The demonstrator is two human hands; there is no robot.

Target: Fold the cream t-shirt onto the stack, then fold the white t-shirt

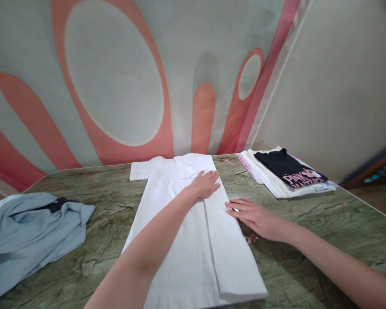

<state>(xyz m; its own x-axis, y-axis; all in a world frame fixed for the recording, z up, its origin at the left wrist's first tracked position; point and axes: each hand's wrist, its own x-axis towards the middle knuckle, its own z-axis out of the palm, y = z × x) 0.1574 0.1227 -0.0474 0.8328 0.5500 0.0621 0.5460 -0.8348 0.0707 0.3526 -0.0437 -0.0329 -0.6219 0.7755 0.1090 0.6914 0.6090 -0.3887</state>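
Observation:
A white T-shirt (176, 231) lies spread on the table, its right side folded inward in a long strip. On the left its short sleeve sticks out, while the other sleeve is folded over near the top. My left hand (205, 183) rests flat on the upper part of the folded strip, fingers stretched out. At the strip's right edge, my right hand (252, 216) touches the cloth with its fingertips, fingers extended and a ring on one of them. Neither hand grips the cloth.
A stack of folded shirts (273, 184) with a black printed one (287, 167) on top sits at the back right. Crumpled light-blue clothing (48, 240) lies at the left. Behind the wood-patterned table (109, 189) stands a wall with a pink and orange pattern (131, 150).

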